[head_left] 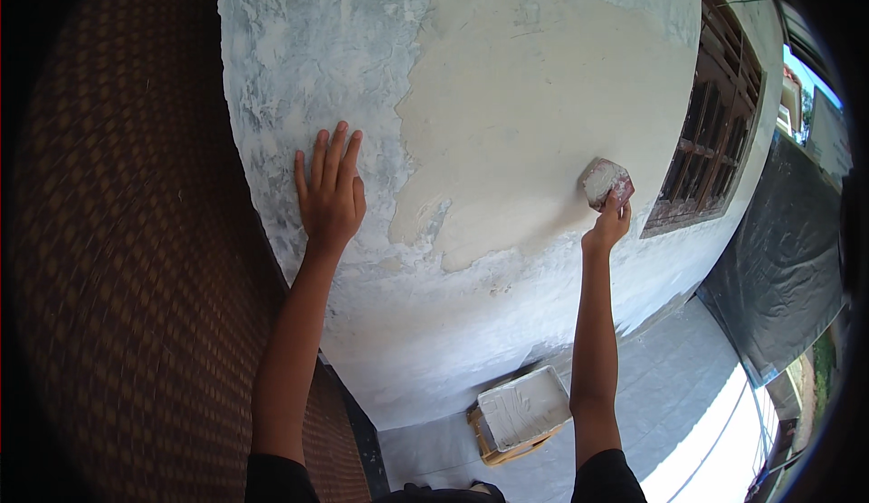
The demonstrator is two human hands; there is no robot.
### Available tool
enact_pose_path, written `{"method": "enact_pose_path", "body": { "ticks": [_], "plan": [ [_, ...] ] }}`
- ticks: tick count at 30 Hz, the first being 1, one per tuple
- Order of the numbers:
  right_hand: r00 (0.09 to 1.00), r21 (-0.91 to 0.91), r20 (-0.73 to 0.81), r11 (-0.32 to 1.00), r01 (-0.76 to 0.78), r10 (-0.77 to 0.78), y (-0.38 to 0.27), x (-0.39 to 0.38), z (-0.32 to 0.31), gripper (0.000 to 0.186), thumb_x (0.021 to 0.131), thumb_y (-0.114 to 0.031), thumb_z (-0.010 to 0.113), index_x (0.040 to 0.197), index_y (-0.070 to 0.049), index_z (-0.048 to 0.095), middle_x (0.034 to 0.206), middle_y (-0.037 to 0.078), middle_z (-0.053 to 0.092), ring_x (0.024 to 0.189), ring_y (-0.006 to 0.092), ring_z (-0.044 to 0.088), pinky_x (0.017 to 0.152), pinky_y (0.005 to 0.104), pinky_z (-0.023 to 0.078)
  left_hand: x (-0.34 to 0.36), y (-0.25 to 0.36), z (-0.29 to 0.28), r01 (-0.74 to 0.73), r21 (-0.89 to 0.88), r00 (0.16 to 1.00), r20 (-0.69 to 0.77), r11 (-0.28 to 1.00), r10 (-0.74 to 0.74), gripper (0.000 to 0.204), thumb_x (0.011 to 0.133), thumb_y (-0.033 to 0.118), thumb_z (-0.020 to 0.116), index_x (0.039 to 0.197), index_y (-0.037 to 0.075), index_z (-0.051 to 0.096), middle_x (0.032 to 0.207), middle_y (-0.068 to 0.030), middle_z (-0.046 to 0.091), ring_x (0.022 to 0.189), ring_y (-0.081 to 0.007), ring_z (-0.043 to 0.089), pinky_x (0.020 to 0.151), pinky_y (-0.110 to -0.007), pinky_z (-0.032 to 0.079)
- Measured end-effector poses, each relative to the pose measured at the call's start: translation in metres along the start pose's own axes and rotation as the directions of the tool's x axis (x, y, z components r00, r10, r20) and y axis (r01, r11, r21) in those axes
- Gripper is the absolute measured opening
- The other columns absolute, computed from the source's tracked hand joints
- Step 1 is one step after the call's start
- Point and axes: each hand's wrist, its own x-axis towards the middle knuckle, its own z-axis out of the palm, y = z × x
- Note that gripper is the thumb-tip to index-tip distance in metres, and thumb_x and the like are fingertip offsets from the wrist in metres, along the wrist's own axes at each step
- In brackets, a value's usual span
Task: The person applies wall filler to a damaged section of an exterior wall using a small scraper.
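My left hand (331, 197) lies against the wall (299, 41) with its fingers stretched out and slightly apart, holding nothing. Farther right, my right hand (610, 224) grips a putty scraper (604, 180) by its lower edge. White putty covers much of the scraper's visible face, with reddish colour at its right side. The scraper is at the right part of a wide cream patch of putty (543, 77), whose ragged left edge ends near my left hand. Bluish-white, mottled wall surrounds the patch on its left and below.
Below stands a shallow tray (516, 383) of white putty on a yellowish stand (509, 457), on grey floor sheeting (661, 376). A brown barred window (711, 132) is at right, beyond it a dark sheet (778, 249). A brown woven panel (136, 231) borders the left.
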Motion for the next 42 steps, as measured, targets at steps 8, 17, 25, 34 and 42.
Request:
{"method": "enact_pose_path", "body": {
  "ticks": [8,17,25,34,42],
  "plan": [
    [0.914,0.002,0.395,0.995,0.099,-0.092,-0.003,-0.062,0.053,0.037,0.097,-0.015,0.067,0.128,0.001,0.054,0.117,0.011,0.065,0.106,0.0141,0.06,0.093,0.03,0.046,-0.001,-0.002,-0.001,-0.002,0.004,1.0,-0.001,1.0,0.002,0.05,0.096,0.009,0.046,0.145,0.013,0.05,0.153,-0.0074,0.046,0.144,-0.0298,0.038,0.119,-0.055,0.019],
    [0.958,-0.032,0.287,0.999,0.022,-0.012,0.008,-0.032,0.045,0.042,0.097,-0.017,0.067,0.131,0.002,0.052,0.119,0.012,0.064,0.106,0.0158,0.06,0.09,0.0311,0.048,-0.001,-0.002,-0.003,-0.003,0.005,1.0,-0.006,1.0,0.003,0.049,0.096,0.01,0.046,0.145,0.013,0.05,0.153,-0.0074,0.046,0.144,-0.0301,0.039,0.118,-0.055,0.02],
    [0.997,0.014,0.057,0.999,-0.053,0.052,-0.007,-0.009,0.006,0.045,0.097,-0.014,0.066,0.135,0.002,0.049,0.126,0.014,0.061,0.115,0.0211,0.058,0.1,0.0363,0.045,-0.001,0.001,0.001,0.007,0.012,1.0,-0.006,1.0,-0.007,0.049,0.096,0.01,0.046,0.145,0.013,0.05,0.153,-0.0072,0.046,0.144,-0.0293,0.039,0.118,-0.055,0.02],
    [0.918,-0.081,0.389,0.99,0.119,-0.079,-0.003,-0.048,0.056,0.035,0.096,-0.015,0.069,0.125,0.0,0.057,0.105,0.006,0.066,0.092,0.0097,0.058,0.084,0.0262,0.047,-0.003,-0.003,0.0,0.0,0.007,1.0,0.003,1.0,0.0,0.05,0.096,0.01,0.046,0.146,0.014,0.049,0.153,-0.007,0.045,0.144,-0.0296,0.038,0.118,-0.055,0.019],
    [1.0,0.014,0.011,1.0,0.004,-0.004,-0.011,-0.008,0.012,0.041,0.097,-0.011,0.065,0.133,0.003,0.051,0.124,0.014,0.062,0.109,0.0189,0.06,0.095,0.0341,0.048,0.0,0.003,-0.001,0.017,0.036,1.0,-0.01,0.999,-0.017,0.049,0.095,0.012,0.048,0.144,0.015,0.052,0.153,-0.0043,0.047,0.143,-0.0259,0.041,0.119,-0.053,0.021]
  ]
}}
